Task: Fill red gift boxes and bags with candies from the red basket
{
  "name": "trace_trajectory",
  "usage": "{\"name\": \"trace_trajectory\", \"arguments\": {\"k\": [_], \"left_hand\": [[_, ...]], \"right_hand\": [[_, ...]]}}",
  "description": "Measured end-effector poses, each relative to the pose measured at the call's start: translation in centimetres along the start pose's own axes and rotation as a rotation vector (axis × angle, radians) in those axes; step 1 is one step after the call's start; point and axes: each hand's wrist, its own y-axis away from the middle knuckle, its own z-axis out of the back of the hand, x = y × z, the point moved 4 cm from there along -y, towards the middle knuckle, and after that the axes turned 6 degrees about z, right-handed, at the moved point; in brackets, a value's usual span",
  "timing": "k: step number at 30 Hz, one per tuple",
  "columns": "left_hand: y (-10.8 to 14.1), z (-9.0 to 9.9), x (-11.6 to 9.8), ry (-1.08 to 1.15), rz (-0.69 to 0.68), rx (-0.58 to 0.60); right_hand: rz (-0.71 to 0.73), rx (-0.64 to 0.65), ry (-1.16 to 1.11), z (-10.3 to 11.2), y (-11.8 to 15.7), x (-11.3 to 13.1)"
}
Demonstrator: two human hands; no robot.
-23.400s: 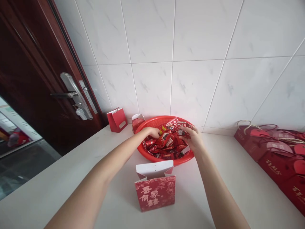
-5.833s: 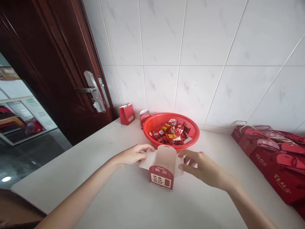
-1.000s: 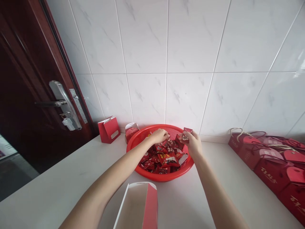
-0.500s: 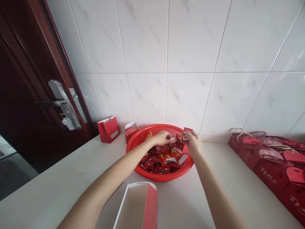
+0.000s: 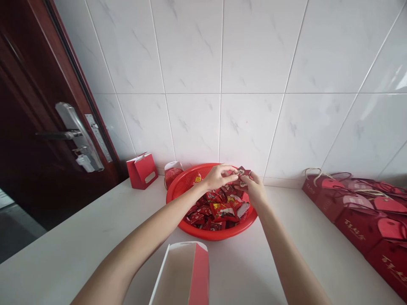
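Both my hands are over the back right part of a red plastic basket [image 5: 171, 186] heaped with wrapped candies [image 5: 224, 212]. My right hand [image 5: 255, 189] is closed around red candy packets [image 5: 244, 173], which stick up past its fingertips. From the left, my left hand [image 5: 219, 177] reaches to the same packets, its fingers bent and the fingertips touching their edge. Whether it grips one of them is hard to see. In front of the basket stands an open box [image 5: 199, 275], white inside with a red side, its visible inside bare.
Red gift boxes [image 5: 352, 224] with rope handles stand in rows on the right. A small red box [image 5: 142, 171] and an open red container [image 5: 173, 171] are at the back left. A tiled wall [image 5: 193, 127] rises behind the white table [image 5: 104, 228]; a dark door [image 5: 38, 127] is left.
My left hand has moved right and slightly up, from a candy in the basket to the packets in my right hand. The view has shifted slightly.
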Motion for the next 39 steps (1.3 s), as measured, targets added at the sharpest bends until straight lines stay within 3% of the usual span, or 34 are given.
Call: {"name": "trace_trajectory", "arguments": {"k": [10, 13, 19, 22, 31, 39], "left_hand": [[0.0, -0.8, 0.5, 0.044, -0.007, 0.011], [0.0, -1.3, 0.4, -0.135, 0.066, 0.049], [0.3, -4.1, 1.7, -0.524, 0.136, 0.471], [0.5, -4.7, 2.6, -0.685, 0.187, 0.572], [0.6, -3.3, 2.9, -0.987, 0.387, 0.545], [0.3, 0.6, 2.2, -0.998, 0.497, 0.444]], "right_hand": [[0.004, 0.013, -0.096, 0.0, -0.1, 0.0], [0.048, -0.068, -0.179, 0.5, -0.3, 0.0], [0.007, -0.205, -0.310, 1.1, -0.9, -0.2], [-0.004, -0.228, -0.341, 1.2, -1.0, -0.2], [0.025, -0.249, -0.383, 1.6, -1.2, -0.4], [-0.004, -0.274, -0.351, 1.4, -0.8, 0.0]]}}
